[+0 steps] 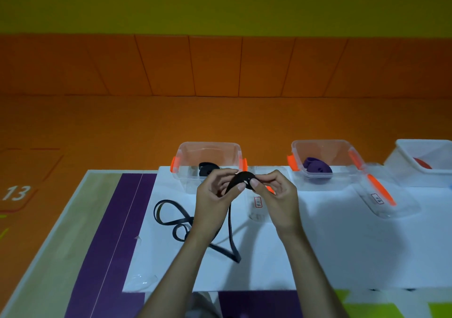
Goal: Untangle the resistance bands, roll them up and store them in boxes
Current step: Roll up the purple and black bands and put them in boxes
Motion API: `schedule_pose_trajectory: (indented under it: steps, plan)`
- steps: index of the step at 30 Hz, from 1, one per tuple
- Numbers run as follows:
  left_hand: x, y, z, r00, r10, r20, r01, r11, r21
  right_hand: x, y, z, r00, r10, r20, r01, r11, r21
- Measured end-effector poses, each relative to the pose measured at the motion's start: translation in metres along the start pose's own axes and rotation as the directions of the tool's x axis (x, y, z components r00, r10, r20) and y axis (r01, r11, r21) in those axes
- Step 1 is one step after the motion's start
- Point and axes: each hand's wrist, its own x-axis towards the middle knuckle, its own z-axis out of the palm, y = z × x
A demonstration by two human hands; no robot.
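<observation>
A long black resistance band point(171, 217) lies in loops on the white sheet, and one end rises between my hands. My left hand point(215, 193) and my right hand point(274, 190) both pinch that end, where a small black roll point(244, 179) has formed above the table. Behind my hands stands a clear box with orange clips point(186, 151), holding a rolled black band point(206, 168). A second clear box point(298, 146) to the right holds a rolled purple band point(316, 167).
A white bin point(403, 156) at the far right holds something red. Two clear lids with orange clips lie on the white sheet point(330, 244), one point(384, 195) right of the purple box and one point(258, 205) partly behind my hands. An orange floor lies beyond the table.
</observation>
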Motion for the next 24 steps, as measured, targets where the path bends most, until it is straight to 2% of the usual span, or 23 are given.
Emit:
schedule_pose_trajectory:
  steps: [4, 8, 14, 19, 24]
  plan:
    - [0.004, -0.003, 0.001, 0.998, -0.022, -0.052, 0.022, 1.0, -0.001, 0.002, 0.003, -0.005, 0.999, 0.019, 0.029, -0.019, 1.0, -0.003]
    - [0.008, -0.003, 0.0, 1.0, -0.013, -0.026, 0.013, 1.0, -0.004, 0.005, 0.003, -0.006, 0.999, 0.032, 0.041, -0.031, 0.999, -0.028]
    - [0.017, -0.005, 0.002, 0.998, 0.029, -0.052, -0.027, 0.999, 0.024, 0.007, 0.004, 0.003, 0.993, 0.048, 0.104, -0.053, 0.998, 0.039]
    - [0.02, -0.009, 0.0, 0.995, 0.053, -0.08, -0.049, 0.998, 0.042, 0.019, 0.003, 0.007, 1.0, 0.004, 0.02, -0.005, 0.998, 0.059]
    - [0.026, -0.007, -0.005, 0.999, 0.023, -0.027, -0.023, 1.0, -0.011, 0.028, 0.003, 0.022, 0.999, -0.018, -0.039, 0.024, 0.989, 0.145]
